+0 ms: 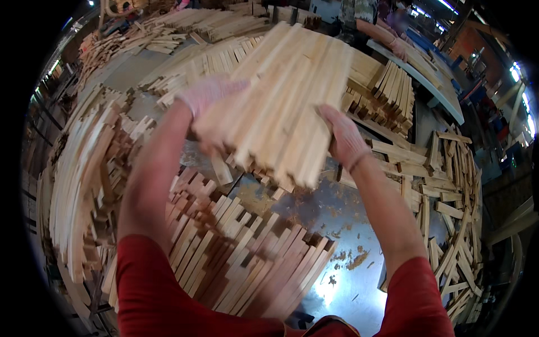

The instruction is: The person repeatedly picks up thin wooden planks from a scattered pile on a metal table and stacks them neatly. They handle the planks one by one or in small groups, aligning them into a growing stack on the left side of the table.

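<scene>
Between my hands is a bundle of pale wooden strips (289, 90), laid side by side and lifted above the metal table. My left hand (208, 95), in a light glove, grips the bundle's left edge and is somewhat blurred. On the right edge, my gloved right hand (343, 135) presses with the thumb on top; its other fingers are hidden underneath. Nearer to me, a stack of wooden strips (241, 258) with uneven ends lies on the table below my forearms.
Sawdust lies on the metal table (359, 247). Long strips are piled at left (84, 180); loose offcuts (449, 208) cover the right side. Stacked blocks (393, 90) stand beyond my right hand. At the far right, another person's arm (382, 36) reaches over a pale bench (421, 76).
</scene>
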`<action>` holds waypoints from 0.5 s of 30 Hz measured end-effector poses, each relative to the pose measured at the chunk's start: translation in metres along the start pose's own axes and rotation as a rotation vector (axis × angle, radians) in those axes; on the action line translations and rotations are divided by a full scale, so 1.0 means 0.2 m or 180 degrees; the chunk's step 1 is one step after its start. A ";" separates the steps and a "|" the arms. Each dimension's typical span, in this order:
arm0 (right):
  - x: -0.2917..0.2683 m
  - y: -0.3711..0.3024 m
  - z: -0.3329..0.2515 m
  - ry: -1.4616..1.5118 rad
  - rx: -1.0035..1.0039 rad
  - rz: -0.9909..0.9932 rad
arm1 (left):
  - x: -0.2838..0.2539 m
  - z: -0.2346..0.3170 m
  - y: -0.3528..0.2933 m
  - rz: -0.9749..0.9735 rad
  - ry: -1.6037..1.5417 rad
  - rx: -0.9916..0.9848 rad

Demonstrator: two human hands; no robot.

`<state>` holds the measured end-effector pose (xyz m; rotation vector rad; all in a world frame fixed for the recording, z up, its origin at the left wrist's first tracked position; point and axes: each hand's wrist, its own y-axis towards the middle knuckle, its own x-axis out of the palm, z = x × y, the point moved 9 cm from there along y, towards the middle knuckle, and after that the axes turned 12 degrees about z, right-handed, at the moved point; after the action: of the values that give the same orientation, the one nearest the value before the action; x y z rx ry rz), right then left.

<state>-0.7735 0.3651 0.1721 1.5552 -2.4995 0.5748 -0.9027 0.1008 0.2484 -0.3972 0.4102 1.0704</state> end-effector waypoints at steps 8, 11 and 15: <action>0.29 0.22 0.26 -0.1544 0.0059 -0.0456 | -0.35 -0.62 0.39 0.0709 -0.0569 0.0346; 0.36 0.22 0.18 -0.2324 -0.0125 -0.0374 | -0.34 -0.75 0.26 0.0401 -0.0323 0.0134; 0.88 0.23 -0.02 -0.4935 -0.3624 -0.1456 | -0.54 -0.80 0.38 0.0953 -0.0148 0.0068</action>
<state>-0.8943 0.2379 0.2196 1.9698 -1.8208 -2.3779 -1.0378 -0.0283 0.1576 -0.2964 0.4484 1.3624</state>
